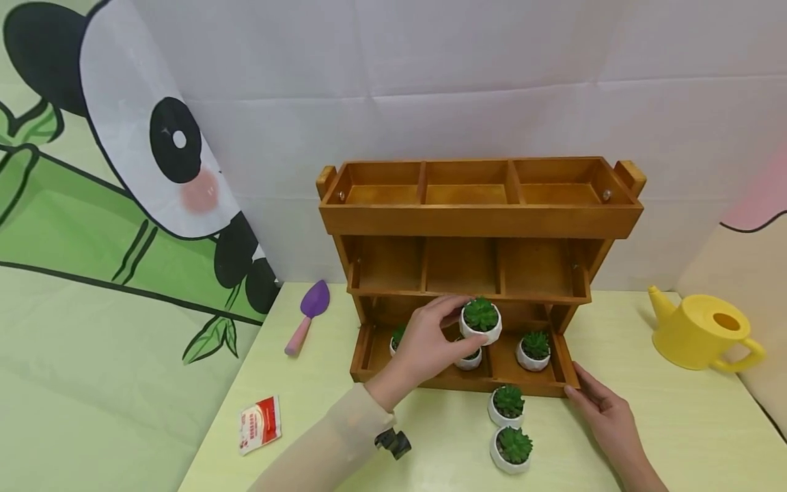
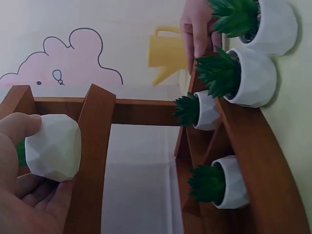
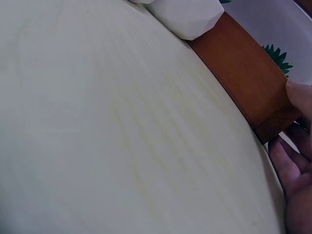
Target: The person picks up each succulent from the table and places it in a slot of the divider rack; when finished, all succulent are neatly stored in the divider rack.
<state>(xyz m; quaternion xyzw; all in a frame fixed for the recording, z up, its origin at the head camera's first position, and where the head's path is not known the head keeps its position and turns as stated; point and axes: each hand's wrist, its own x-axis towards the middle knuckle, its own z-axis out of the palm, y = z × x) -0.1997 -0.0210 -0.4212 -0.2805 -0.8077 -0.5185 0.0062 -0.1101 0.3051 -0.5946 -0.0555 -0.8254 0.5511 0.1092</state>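
My left hand (image 1: 424, 350) pinches a succulent in a white faceted pot (image 1: 481, 320) between thumb and fingers, in front of the middle tier of a brown wooden shelf (image 1: 479, 222). In the left wrist view that pot (image 2: 53, 148) is upheld clear of the wood. With thumb and fingers, my right hand (image 1: 609, 413) holds the shelf's lower front right corner (image 3: 278, 122). Three potted succulents stand in the bottom tier: one at right (image 1: 533, 352), one in the middle (image 1: 469, 360) and one at left (image 1: 398, 336), the latter two partly hidden by my left hand.
Two more potted succulents, a farther one (image 1: 507, 406) and a nearer one (image 1: 512, 451), stand before the shelf. A purple trowel (image 1: 315, 301) and a red-white packet (image 1: 260, 424) lie left. A yellow watering can (image 1: 697, 331) stands right. Printed cloth (image 1: 461, 82) hangs behind.
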